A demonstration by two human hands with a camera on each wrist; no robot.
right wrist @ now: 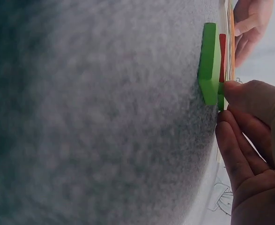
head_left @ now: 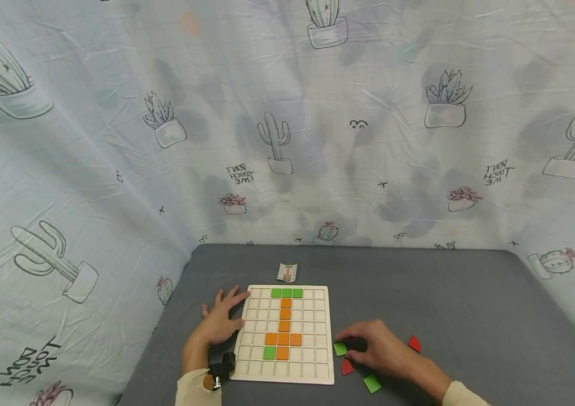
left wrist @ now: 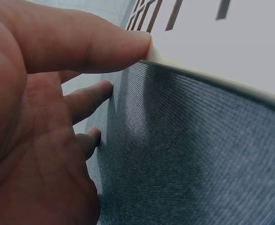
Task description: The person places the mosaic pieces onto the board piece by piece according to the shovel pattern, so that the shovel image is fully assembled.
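Note:
A pale square grid board (head_left: 313, 338) lies on the table, with green tiles along its top row and orange tiles (head_left: 284, 326) down the middle. One more green tile (head_left: 269, 353) sits low on the board. My left hand (head_left: 219, 321) rests at the board's left edge, fingers spread; in the left wrist view a fingertip touches the board's rim (left wrist: 212, 84). Just right of the board, thumb and fingers of my right hand (head_left: 379, 347) pinch a green square tile (head_left: 340, 349) at table level. Near that thumb lies a red quarter-round tile (head_left: 346, 367).
Another green tile (head_left: 371, 384) lies closer to me, and a second red piece (head_left: 414, 343) shows beyond the right wrist. A small printed pattern card (head_left: 287, 273) lies behind the board. Cactus-print cloth (head_left: 318, 141) hangs around the grey table (head_left: 419, 282).

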